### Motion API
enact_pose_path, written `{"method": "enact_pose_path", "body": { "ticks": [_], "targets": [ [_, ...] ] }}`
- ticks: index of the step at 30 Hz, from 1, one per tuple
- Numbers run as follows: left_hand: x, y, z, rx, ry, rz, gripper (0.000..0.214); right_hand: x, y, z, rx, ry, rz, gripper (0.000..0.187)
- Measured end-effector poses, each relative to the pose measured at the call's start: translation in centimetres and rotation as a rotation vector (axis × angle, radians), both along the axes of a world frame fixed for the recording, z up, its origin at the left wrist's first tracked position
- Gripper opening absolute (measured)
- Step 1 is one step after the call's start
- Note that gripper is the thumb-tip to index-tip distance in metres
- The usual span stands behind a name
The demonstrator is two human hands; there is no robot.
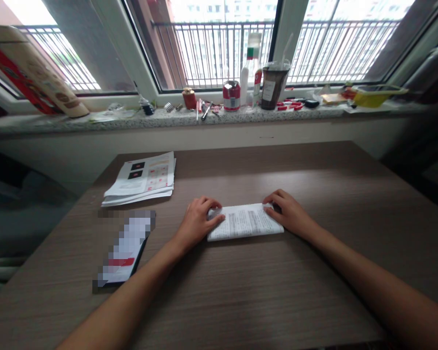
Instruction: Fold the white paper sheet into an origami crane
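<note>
A folded sheet of printed paper (246,222) lies as a narrow strip on the brown table (219,291), its long side running left to right. My left hand (200,216) grips the strip's left end, thumb on top and fingers curled at the far edge. At the far right corner, my right hand (282,211) pinches the paper in the same way, with the thumb on its upper face. The fingertips under the far edge are partly hidden.
A stack of printed sheets (142,180) lies at the table's back left. Nearer is a phone (126,253), partly blurred out, beside my left forearm. On the windowsill stand a red can (231,96), a lidded cup (273,87), a bottle (253,73) and small tools.
</note>
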State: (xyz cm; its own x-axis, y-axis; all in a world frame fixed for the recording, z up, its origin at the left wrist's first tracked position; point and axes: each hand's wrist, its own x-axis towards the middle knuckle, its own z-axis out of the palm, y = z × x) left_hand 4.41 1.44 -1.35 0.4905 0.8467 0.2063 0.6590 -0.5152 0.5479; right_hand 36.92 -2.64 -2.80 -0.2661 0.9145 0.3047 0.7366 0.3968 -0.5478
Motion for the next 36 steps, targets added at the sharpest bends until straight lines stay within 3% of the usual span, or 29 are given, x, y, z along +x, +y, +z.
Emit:
{"method": "enact_pose_path", "body": {
  "ticks": [36],
  "targets": [
    [-0.07, -0.38, -0.17, 0.062, 0.046, -0.016, 0.024, 0.12, 0.22, 0.36, -0.038, -0.029, -0.014, 0.012]
  ]
}}
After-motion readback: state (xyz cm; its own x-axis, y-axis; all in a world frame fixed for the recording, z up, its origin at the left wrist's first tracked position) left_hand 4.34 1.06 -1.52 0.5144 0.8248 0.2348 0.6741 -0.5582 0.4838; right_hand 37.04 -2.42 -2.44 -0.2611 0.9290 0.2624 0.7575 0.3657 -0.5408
